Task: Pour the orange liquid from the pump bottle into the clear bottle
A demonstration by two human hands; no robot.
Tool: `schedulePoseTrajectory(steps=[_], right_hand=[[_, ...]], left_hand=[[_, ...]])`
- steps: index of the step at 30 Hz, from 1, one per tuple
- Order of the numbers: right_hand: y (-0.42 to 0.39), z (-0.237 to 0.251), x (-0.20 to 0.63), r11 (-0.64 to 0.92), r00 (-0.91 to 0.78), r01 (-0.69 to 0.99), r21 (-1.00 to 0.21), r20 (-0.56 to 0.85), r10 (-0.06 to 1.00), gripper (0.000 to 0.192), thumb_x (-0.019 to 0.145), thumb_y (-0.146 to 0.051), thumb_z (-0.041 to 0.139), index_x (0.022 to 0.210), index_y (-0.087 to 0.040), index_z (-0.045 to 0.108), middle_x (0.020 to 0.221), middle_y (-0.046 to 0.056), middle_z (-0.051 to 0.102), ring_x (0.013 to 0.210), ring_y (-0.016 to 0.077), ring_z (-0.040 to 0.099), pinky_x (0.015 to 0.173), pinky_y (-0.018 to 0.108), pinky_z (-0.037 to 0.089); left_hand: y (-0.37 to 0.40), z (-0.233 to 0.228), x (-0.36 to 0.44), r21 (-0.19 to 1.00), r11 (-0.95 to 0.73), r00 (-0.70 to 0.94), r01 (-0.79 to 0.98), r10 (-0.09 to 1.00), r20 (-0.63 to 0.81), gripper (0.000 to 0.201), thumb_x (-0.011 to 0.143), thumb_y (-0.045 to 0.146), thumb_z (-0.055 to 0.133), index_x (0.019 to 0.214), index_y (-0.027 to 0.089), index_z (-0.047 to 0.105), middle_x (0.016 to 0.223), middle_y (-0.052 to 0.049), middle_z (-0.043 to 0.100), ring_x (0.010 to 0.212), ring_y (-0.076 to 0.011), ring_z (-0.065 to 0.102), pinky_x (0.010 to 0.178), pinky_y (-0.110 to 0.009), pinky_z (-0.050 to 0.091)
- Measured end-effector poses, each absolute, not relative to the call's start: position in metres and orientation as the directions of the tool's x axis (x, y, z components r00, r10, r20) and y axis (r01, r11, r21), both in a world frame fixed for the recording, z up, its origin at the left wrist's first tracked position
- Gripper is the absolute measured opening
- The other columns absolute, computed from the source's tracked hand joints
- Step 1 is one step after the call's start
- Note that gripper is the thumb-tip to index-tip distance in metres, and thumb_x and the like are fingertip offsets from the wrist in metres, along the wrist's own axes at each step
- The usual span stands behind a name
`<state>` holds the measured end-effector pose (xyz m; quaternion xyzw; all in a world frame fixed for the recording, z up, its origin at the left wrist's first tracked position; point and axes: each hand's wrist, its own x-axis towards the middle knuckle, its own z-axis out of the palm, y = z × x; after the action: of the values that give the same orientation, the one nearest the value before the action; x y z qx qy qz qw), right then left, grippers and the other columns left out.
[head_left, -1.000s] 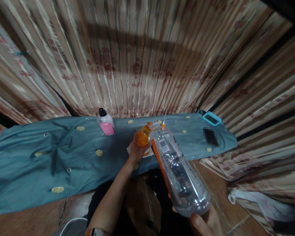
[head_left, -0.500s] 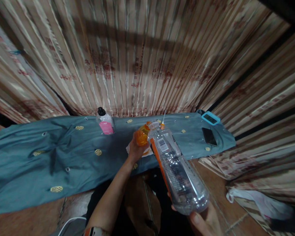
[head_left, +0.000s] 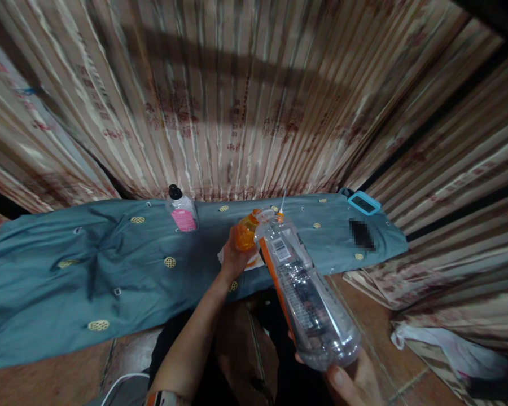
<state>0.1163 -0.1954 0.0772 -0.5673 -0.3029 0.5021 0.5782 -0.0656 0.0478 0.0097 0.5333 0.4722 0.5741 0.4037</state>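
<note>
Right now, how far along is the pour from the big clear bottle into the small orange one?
Done: the big clear bottle is uncapped, tilted, and nearly empty. In hand: the right hand holds its base, mouth against the small orange bottle, which the left hand steadies on the blue cloth. Left: the orange bottle's fill level is unclear; neither bottle is capped.

Open blue cloth (head_left: 88, 270) left of pink-labelled bottle (head_left: 182, 213); dark phone (head_left: 360, 235) and teal device (head_left: 364, 203) far right.

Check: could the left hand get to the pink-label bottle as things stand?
Probably not straight away. The left hand is wrapped around an orange bottle, so it is occupied. The path itself looks free: only bare blue cloth lies between it and the pink-label bottle.
</note>
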Motion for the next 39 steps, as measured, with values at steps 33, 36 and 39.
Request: schedulePoseTrajectory(steps=[33,36,39], right_hand=[[-0.194,0.070,0.114,-0.109,0.303,-0.314,-0.943,-0.208,0.930,0.063,0.066,-0.049,0.087,0.119,-0.021,0.067,0.110,0.016,0.079,0.100,0.0343,0.076,0.082,0.044,0.062],[-0.195,0.068,0.115,-0.111,0.311,-0.315,-0.942,-0.213,0.926,0.065,0.065,-0.049,0.087,0.119,-0.021,0.067,0.111,0.016,0.079,0.099,0.0345,0.076,0.082,0.044,0.062],[-0.196,0.067,0.117,-0.127,0.332,-0.301,-0.945,-0.228,0.915,0.065,0.064,-0.049,0.088,0.118,-0.021,0.068,0.111,0.016,0.079,0.101,0.0348,0.076,0.083,0.044,0.062]], left_hand=[[0.045,0.008,-0.065,0.973,-0.225,-0.098,0.051,0.969,0.229,0.058,0.069,0.025,0.078,0.120,0.024,0.053,0.104,-0.001,0.070,0.089,-0.0191,0.069,0.081,-0.031,0.056],[0.046,0.005,-0.065,0.972,-0.225,-0.105,0.070,0.967,0.232,0.058,0.069,0.024,0.078,0.121,0.024,0.053,0.105,-0.002,0.071,0.092,-0.0197,0.070,0.083,-0.032,0.057],[0.047,0.001,-0.065,0.969,-0.235,-0.109,0.078,0.964,0.243,0.060,0.068,0.024,0.080,0.123,0.024,0.053,0.106,-0.002,0.071,0.093,-0.0205,0.070,0.085,-0.034,0.057]])
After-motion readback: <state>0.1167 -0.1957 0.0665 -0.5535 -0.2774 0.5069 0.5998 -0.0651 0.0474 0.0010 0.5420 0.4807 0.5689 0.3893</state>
